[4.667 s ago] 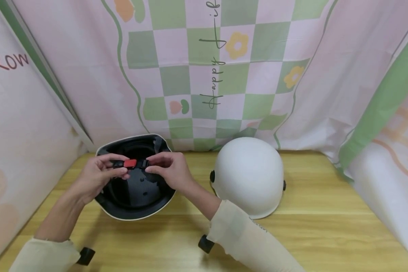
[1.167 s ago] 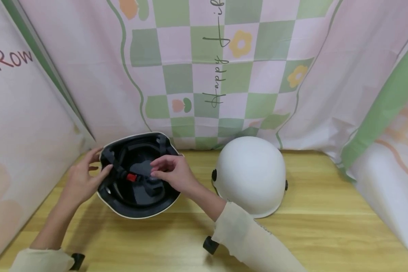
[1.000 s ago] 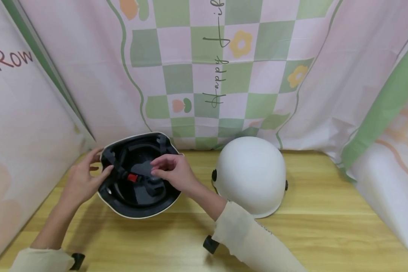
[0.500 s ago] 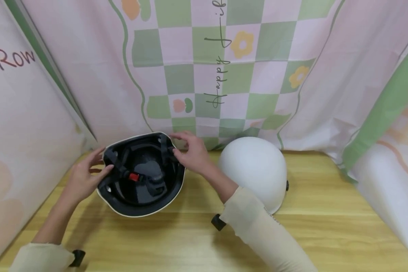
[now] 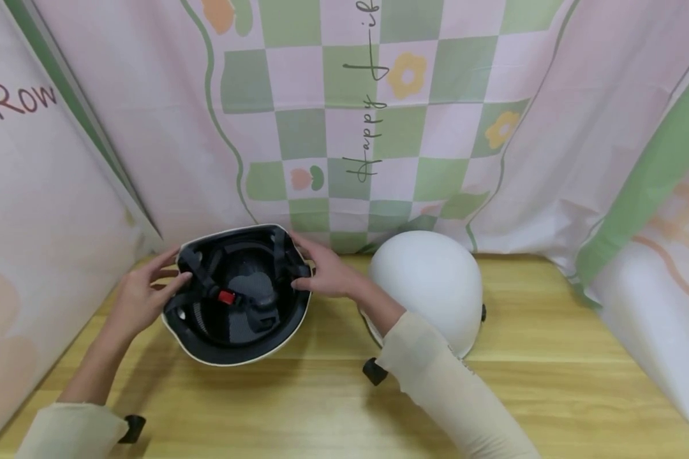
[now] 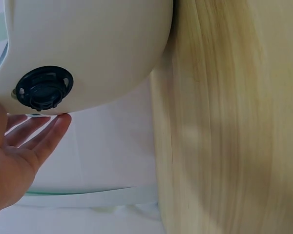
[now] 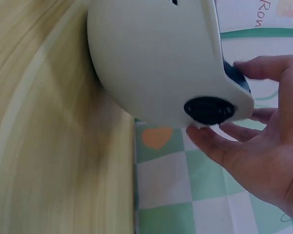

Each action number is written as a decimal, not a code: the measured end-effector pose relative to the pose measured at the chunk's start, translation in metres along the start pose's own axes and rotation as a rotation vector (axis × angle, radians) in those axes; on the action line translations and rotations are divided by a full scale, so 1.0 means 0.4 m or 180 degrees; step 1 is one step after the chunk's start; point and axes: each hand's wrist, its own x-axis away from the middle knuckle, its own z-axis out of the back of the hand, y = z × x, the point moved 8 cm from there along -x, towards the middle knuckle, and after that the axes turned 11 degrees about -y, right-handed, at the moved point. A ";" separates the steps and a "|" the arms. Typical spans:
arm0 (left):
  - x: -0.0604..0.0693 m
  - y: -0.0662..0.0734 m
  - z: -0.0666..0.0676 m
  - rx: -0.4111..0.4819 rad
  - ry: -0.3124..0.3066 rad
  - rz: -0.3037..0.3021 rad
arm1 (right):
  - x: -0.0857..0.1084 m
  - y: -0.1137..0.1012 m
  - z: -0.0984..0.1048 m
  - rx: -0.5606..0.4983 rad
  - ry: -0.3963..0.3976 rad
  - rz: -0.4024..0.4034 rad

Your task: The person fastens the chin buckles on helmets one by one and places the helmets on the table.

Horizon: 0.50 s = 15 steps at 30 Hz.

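An upturned white helmet [image 5: 232, 358] rests on the table at left, its black lining facing up. Inside lies its chin strap, with a red buckle [image 5: 226, 298] joined to black strap ends. My left hand [image 5: 134, 299] holds the helmet's left rim, thumb at the inner edge and fingers outside. At the right rim, my right hand [image 5: 330, 271] grips with the thumb inside. The left wrist view shows fingertips touching the shell below a round black fitting [image 6: 45, 87]. A similar fitting [image 7: 209, 110] sits by my right fingers in the right wrist view.
A second white helmet [image 5: 427, 287] stands dome up to the right, partly behind my right forearm. The wooden table [image 5: 275, 414] meets a printed checkered cloth [image 5: 298, 134] at the back. More cloth [image 5: 46, 191] hangs at the sides.
Earlier both hands pinched the buckle above the helmet; now it lies inside. My left hand went to the left rim, then my right hand moved from over the lining to the right rim.
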 end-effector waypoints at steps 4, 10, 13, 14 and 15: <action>-0.003 0.010 -0.003 -0.0085 -0.0056 -0.0022 | 0.004 0.008 0.009 -0.0150 -0.0079 -0.0040; -0.012 0.011 -0.004 -0.0219 -0.0118 -0.0003 | 0.014 0.001 0.015 -0.0080 -0.0454 -0.0021; -0.015 0.001 -0.004 -0.0156 -0.0171 0.0062 | 0.019 0.001 0.014 -0.0225 -0.0641 -0.0033; -0.015 -0.004 -0.004 -0.0114 -0.0190 0.0105 | 0.021 0.002 0.013 -0.0300 -0.0697 -0.0038; -0.014 -0.008 -0.003 -0.0068 -0.0204 0.0147 | 0.023 0.003 0.013 -0.0358 -0.0742 -0.0040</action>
